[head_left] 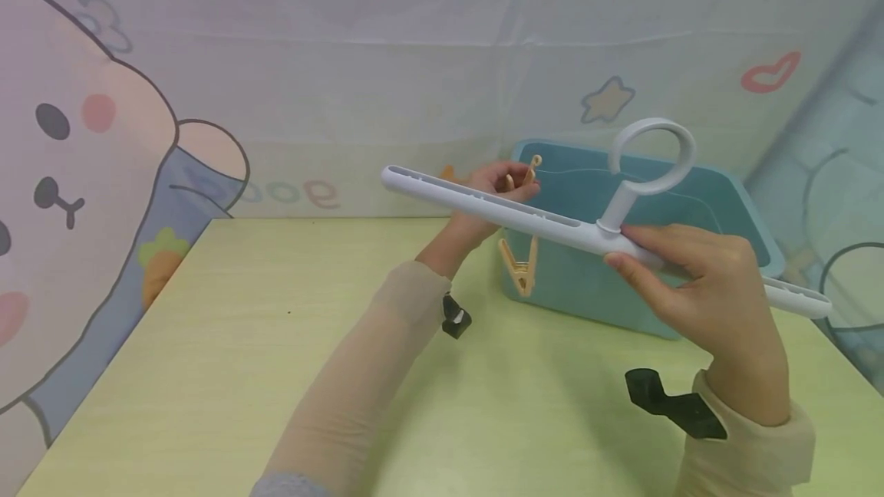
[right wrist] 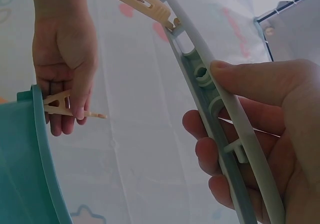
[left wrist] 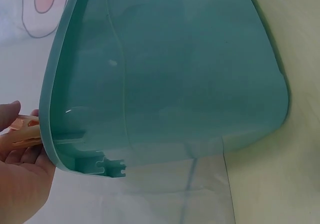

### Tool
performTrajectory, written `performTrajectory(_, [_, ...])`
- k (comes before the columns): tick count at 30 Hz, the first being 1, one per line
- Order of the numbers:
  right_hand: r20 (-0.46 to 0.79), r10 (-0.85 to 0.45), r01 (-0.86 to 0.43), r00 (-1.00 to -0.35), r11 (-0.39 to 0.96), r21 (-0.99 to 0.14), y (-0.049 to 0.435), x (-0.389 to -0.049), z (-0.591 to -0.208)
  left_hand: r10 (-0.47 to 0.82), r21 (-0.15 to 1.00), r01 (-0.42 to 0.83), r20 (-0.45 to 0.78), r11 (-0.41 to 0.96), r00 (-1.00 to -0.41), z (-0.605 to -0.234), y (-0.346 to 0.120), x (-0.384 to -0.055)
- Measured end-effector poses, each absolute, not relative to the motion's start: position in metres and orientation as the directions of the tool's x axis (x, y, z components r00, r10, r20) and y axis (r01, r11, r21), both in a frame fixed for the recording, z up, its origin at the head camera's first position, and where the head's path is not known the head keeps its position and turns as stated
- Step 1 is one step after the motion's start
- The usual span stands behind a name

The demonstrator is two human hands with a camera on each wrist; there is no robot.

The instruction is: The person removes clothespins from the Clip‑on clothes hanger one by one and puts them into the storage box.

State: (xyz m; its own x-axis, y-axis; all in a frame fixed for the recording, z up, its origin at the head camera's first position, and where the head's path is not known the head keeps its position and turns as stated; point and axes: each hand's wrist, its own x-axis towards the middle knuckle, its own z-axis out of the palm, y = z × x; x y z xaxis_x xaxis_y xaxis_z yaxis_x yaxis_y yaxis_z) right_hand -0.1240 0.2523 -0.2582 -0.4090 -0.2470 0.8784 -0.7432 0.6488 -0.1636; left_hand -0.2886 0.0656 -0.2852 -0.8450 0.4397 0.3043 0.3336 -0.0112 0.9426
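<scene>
My right hand [head_left: 718, 290] grips a pale grey hanger bar [head_left: 483, 205] just below its open ring hook [head_left: 684, 167], with the thumb on the near side. The slotted bar slants across the head view, its left end higher. A beige clothes clip [head_left: 525, 282] hangs from the bar, showing also in the right wrist view as a clip [right wrist: 135, 1] fixed at the slot. My left hand [head_left: 486, 194] pinches another beige clip [right wrist: 60, 106], which has a small hooked tip. That hand is beyond the bar, right at the rim of a teal bin [head_left: 594, 294].
The bin stands upright at the right rear of the pale yellow table [head_left: 276, 328]. A patterned cloth backdrop [head_left: 380, 83] rises behind the table edge. Black straps [head_left: 680, 405] stick out from both wrists.
</scene>
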Motion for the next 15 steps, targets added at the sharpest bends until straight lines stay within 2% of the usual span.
performTrajectory(6, [0.879,-0.248,-0.741,-0.407,0.652,-0.159,0.2524,-0.1243,-0.2584,0.467,0.935,0.354,0.313,0.001,-0.827,-0.2856,0.0668,-0.2867])
performTrajectory(15, [0.879,-0.251,-0.740,-0.406,0.655,-0.155,0.2530,-0.1244,-0.2581,0.514,0.952,0.296,0.292,-0.076,-0.807,-0.2865,0.0676,-0.2871])
